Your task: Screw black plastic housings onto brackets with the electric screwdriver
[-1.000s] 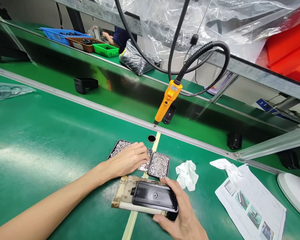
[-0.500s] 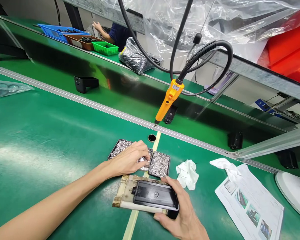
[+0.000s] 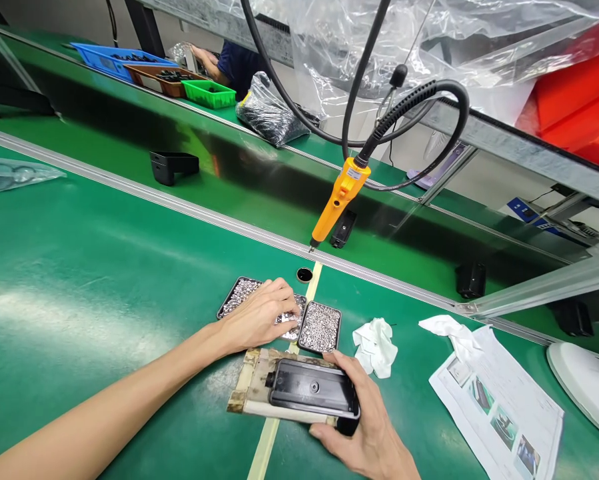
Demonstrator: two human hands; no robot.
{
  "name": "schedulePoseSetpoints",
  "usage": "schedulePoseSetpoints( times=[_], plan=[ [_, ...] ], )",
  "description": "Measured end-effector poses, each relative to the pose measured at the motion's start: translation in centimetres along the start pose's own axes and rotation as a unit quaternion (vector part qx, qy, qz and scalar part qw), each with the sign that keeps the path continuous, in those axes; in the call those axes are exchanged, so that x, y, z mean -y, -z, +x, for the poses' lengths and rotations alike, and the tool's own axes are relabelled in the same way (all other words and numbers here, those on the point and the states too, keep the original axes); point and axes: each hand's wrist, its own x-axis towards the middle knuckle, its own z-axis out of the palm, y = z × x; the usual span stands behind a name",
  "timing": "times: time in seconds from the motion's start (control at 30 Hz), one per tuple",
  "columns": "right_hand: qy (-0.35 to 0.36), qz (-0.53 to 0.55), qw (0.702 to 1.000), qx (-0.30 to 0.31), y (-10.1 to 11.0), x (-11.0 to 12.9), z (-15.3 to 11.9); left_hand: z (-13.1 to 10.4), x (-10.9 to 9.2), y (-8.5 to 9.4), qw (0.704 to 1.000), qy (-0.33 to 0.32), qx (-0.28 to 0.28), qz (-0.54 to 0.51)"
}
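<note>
My left hand (image 3: 264,310) reaches over a black tray (image 3: 239,293) of small shiny metal parts. Its fingers are bent, with thumb and fingertips close together among the parts at the tray's right end; anything pinched there is too small to make out. A long black plastic housing (image 3: 314,388) lies hollow side up on a worn, taped fixture block (image 3: 249,383). Around the right end of the housing my right hand (image 3: 372,420) is closed, thumb in front and fingers behind. A second tray of small metal parts (image 3: 320,327) sits just behind the housing.
An orange electric screwdriver (image 3: 338,203) hangs tip down from a black cable above a small round dark cup (image 3: 304,275). Crumpled white cloth (image 3: 375,347) and an instruction sheet (image 3: 504,400) lie to the right. Beyond the metal rail, black parts (image 3: 173,167) rest on the green belt.
Both hands stay nearly where they were, with my left fingers still in the tray. The view shifts slightly. In the background, another person's hands have moved closer together.
</note>
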Motion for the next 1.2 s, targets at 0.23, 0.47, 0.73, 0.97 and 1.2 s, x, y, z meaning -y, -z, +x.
schedulePoseSetpoints(
  times=[0.23, 0.47, 0.73, 0.97, 1.2],
  plan=[
    [0.007, -0.005, 1.000, -0.006, 0.03, 0.08, 0.03, 0.12, 0.08, -0.34, 1.000, 0.005, -0.005, -0.006],
    [0.006, -0.009, 1.000, -0.002, 0.06, 0.11, -0.02, 0.27, -0.04, -0.17, 1.000, 0.006, 0.008, -0.017],
    [0.004, -0.019, 1.000, 0.003, 0.28, 0.28, 0.06, 0.32, -0.19, -0.12, 0.999, 0.003, 0.008, -0.038],
    [-0.004, -0.020, 1.000, 0.003, 0.21, 0.17, -0.05, 0.44, -0.34, -0.02, 0.999, 0.012, 0.007, -0.036],
    [-0.003, -0.027, 1.000, -0.003, 0.11, 0.20, -0.09, 0.67, -0.20, -0.32, 1.000, 0.012, 0.005, -0.026]
  ],
)
